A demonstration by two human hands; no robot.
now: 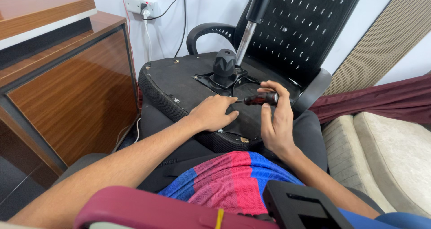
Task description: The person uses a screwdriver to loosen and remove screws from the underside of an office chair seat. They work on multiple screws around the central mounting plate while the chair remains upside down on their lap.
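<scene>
An office chair lies tipped over on my lap, with the black underside of its seat (179, 83) facing up. A black mechanism plate with a knob (223, 67) and a metal gas cylinder (246, 38) rise from the middle of it. My right hand (276, 121) grips a screwdriver (259, 98) with a dark red handle, held level with its tip pointing left. My left hand (213, 112) rests palm down on the seat underside, fingers close to the screwdriver's tip.
A wooden cabinet (67, 90) stands at the left. A wall socket (141, 5) with cables is behind the chair. The chair's black mesh backrest (310, 27) stands at the back. A beige cushion (386, 157) lies at the right. A maroon chair arm (148, 209) is nearest me.
</scene>
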